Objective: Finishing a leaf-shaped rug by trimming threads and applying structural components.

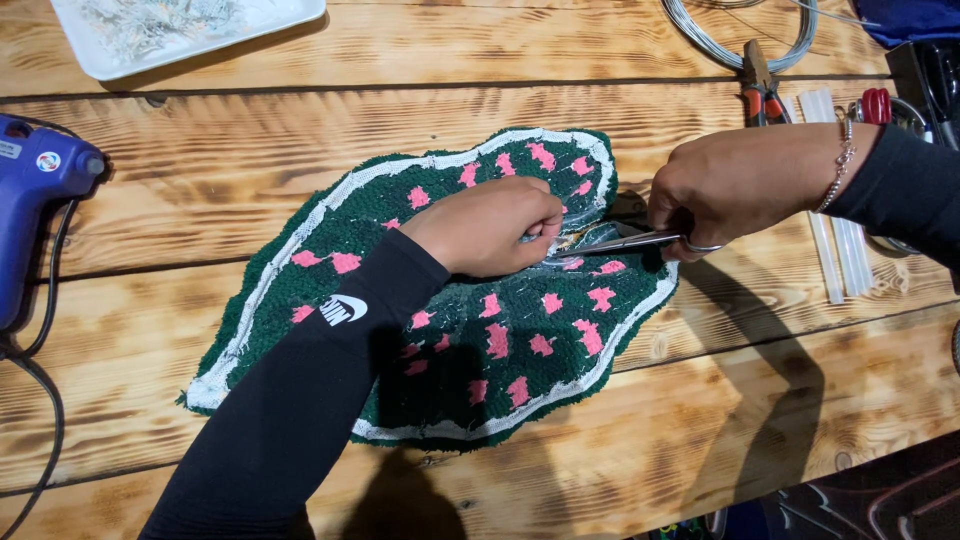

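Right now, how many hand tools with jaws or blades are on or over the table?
2. Scissors in the right hand, over the green and pink fabric piece; pliers by the wire coil. Others may be hidden.

Both arms in long black sleeves, snug fit, reaching to wrists. Left sleeve carries small white logo mark on forearm (curved shape, near wrist end). Left hand bare, no jewellery visible. Right sleeve plain black. Thin silver chain bracelet at right wrist. Right hand bare, silver ring on one finger.
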